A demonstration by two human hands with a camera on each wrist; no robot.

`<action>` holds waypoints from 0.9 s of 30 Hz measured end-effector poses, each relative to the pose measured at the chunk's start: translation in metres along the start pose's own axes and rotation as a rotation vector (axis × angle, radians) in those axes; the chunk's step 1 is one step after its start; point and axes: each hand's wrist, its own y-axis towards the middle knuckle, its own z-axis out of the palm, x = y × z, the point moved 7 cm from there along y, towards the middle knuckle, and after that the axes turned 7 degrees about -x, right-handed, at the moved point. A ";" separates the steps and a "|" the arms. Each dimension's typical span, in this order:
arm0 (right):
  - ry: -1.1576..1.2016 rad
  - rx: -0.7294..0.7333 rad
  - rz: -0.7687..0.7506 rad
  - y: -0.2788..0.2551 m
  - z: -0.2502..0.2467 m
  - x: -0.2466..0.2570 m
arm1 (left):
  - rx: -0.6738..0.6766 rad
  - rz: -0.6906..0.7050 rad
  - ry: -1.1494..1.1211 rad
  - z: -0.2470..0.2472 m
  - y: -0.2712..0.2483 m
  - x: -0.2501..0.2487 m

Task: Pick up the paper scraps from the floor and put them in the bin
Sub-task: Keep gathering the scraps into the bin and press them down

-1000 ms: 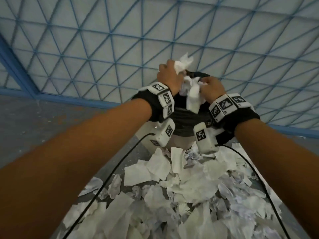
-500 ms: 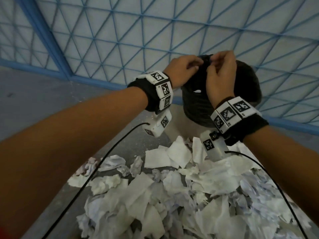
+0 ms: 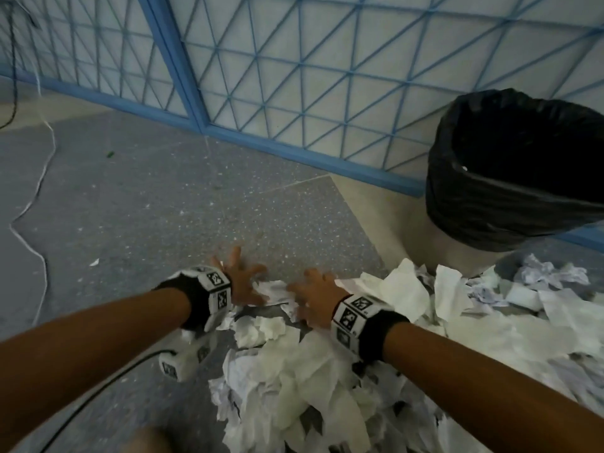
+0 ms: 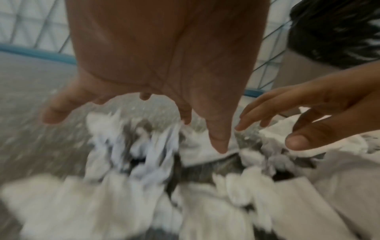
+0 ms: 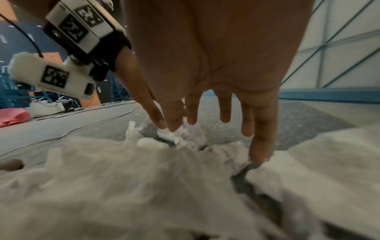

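A big heap of white paper scraps [image 3: 327, 371] covers the grey floor in front of me. The bin [image 3: 516, 171], lined with a black bag, stands at the right against the wall. My left hand [image 3: 240, 281] hovers with fingers spread at the heap's far left edge. My right hand [image 3: 315, 297] is beside it, fingers spread and pointing down at the paper. In the left wrist view the left hand [image 4: 144, 104] holds nothing above blurred scraps [image 4: 144, 162]. In the right wrist view the right hand's fingertips [image 5: 257, 155] reach the scraps [image 5: 164, 178].
A blue lattice wall panel [image 3: 294, 76] runs behind the bin. A thin white cable [image 3: 36, 197] snakes over the floor at the left. A black cable [image 3: 98, 397] trails from my left wrist. Bare grey floor [image 3: 163, 207] lies left of the heap.
Both hands held paper at the bin's mouth, then let it go there. They have since dropped down and left to the heap on the floor, fingers now spread and empty.
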 end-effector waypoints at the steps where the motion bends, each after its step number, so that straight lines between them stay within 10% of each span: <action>1: -0.014 0.031 0.006 0.003 0.009 0.004 | 0.004 -0.018 -0.032 0.011 -0.002 0.003; 19: 0.188 -0.271 0.011 0.011 -0.027 -0.002 | -0.407 0.067 -0.777 -0.050 -0.004 -0.005; 27: -0.158 0.081 -0.242 0.008 0.038 0.057 | -0.384 0.064 -0.740 -0.042 -0.005 -0.005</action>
